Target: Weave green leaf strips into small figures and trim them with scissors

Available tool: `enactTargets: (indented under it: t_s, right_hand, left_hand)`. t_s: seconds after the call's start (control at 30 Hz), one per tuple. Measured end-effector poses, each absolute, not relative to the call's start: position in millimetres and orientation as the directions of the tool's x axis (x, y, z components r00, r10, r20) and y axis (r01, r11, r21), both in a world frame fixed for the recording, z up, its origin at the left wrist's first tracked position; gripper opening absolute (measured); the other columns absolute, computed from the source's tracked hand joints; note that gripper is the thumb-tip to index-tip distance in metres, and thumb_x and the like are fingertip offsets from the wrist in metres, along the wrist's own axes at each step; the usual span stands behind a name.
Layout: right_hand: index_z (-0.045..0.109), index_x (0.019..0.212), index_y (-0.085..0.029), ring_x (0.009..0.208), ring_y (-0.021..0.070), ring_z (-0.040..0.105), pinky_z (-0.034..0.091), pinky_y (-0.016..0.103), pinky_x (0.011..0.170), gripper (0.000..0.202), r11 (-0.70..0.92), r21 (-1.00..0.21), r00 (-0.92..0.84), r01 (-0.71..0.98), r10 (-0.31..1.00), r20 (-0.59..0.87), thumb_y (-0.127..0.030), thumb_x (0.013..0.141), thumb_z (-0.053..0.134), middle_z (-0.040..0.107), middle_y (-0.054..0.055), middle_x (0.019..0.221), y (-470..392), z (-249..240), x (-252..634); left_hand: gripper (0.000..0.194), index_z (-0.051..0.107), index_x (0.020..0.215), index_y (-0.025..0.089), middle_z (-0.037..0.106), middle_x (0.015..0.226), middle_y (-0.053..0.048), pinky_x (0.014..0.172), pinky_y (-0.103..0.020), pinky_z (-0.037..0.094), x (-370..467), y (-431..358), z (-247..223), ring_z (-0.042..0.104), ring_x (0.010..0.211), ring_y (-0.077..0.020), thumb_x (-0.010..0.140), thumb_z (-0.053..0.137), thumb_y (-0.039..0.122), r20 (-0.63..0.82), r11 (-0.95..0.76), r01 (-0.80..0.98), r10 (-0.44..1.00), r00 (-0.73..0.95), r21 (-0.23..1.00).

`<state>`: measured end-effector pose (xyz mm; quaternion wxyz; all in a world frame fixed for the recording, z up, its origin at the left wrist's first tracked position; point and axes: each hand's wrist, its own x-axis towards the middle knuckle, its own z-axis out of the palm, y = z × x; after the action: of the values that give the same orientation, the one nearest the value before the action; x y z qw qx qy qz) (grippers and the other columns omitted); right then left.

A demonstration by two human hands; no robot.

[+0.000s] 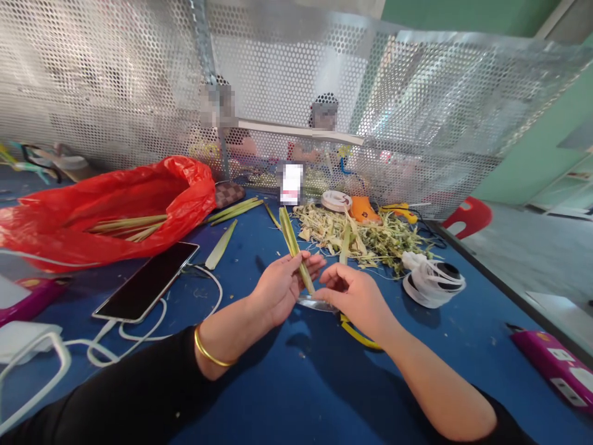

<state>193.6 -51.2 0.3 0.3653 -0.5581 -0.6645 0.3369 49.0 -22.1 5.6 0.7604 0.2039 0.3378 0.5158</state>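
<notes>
My left hand [282, 284] is closed around a split green-yellow plant stalk [290, 235], thumb on top, the stalk tilted away from me. My right hand [354, 293] is beside the stalk's near end, its fingers curled and thumb bent in. Whatever those fingers pinch is hidden. A pale leaf strip [345, 243] rises just behind the right hand; I cannot tell whether it is held. Below both hands are a metal blade [317, 303] and a yellow handle [359, 337], partly covered by the right hand.
Dry plant scraps [370, 241] lie beyond my hands. At left are a red plastic bag [185, 198] with stalks, loose leaves [222, 244] and a phone [148, 281] with white cable. A white tape bundle [433, 281] sits right. Behind a perforated screen [287, 62] are two people.
</notes>
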Motion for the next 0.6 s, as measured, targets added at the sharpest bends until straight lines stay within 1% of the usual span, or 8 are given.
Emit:
enactTargets:
  t_s: [0.07, 0.13, 0.23, 0.4, 0.6]
  right_hand:
    - [0.058, 0.074, -0.021, 0.059, 0.0126, 0.050, 0.038, 0.023, 0.055, 0.023, 0.216, -0.778, -0.153, 0.590, 0.976, 0.156, -0.033, 0.066, 0.075, 0.058, -0.005, 0.065, -52.4, -1.0, 192.6]
    - [0.057, 0.074, -0.022, 0.061, 0.0130, 0.051, 0.038, 0.024, 0.057, 0.022, 0.266, -0.699, -0.163, 0.664, 0.964, 0.212, -0.031, 0.066, 0.076, 0.058, -0.005, 0.067, -52.9, -2.9, 191.2]
    - [0.057, 0.076, -0.022, 0.062, 0.0140, 0.052, 0.037, 0.025, 0.058, 0.018, 0.286, -0.639, -0.161, 0.714, 0.955, 0.248, -0.030, 0.070, 0.073, 0.059, -0.003, 0.069, -52.6, -5.2, 189.8]
    - [0.055, 0.070, -0.022, 0.061, 0.0152, 0.052, 0.037, 0.026, 0.057, 0.017, 0.294, -0.628, -0.160, 0.720, 0.952, 0.262, -0.030, 0.073, 0.069, 0.059, -0.001, 0.067, -52.3, -7.1, 187.7]
    - [0.053, 0.068, -0.022, 0.062, 0.0152, 0.052, 0.036, 0.026, 0.058, 0.020, 0.283, -0.632, -0.149, 0.721, 0.955, 0.257, -0.032, 0.073, 0.070, 0.060, -0.001, 0.068, -53.0, -8.0, 184.8]
  left_hand:
    - [0.019, 0.057, 0.078, 0.011, 0.070, 0.083, -0.012, 0.081, -0.029, 0.053, 49.3, -22.6, 6.4, 0.069, 0.080, -0.0169, 0.090, 0.042, 0.009, -0.319, 0.394, -0.649, 0.917, 0.238, 0.651]
    - [0.017, 0.057, 0.079, 0.011, 0.070, 0.082, -0.011, 0.081, -0.030, 0.053, 49.5, -23.0, 6.7, 0.068, 0.078, -0.0163, 0.089, 0.043, 0.009, -0.319, 0.398, -0.650, 0.916, 0.244, 0.647]
    - [0.015, 0.057, 0.080, 0.011, 0.069, 0.080, -0.010, 0.083, -0.031, 0.053, 49.1, -22.7, 5.2, 0.068, 0.076, -0.0159, 0.088, 0.045, 0.009, -0.312, 0.407, -0.645, 0.913, 0.263, 0.647]
    - [0.014, 0.058, 0.080, 0.011, 0.068, 0.080, -0.010, 0.084, -0.031, 0.052, 48.7, -21.1, 1.0, 0.068, 0.076, -0.0158, 0.088, 0.046, 0.011, -0.297, 0.407, -0.647, 0.913, 0.279, 0.645]
    - [0.013, 0.057, 0.080, 0.011, 0.067, 0.078, -0.009, 0.083, -0.031, 0.052, 50.7, -21.3, -0.6, 0.067, 0.076, -0.0161, 0.087, 0.047, 0.011, -0.306, 0.419, -0.650, 0.908, 0.287, 0.634]
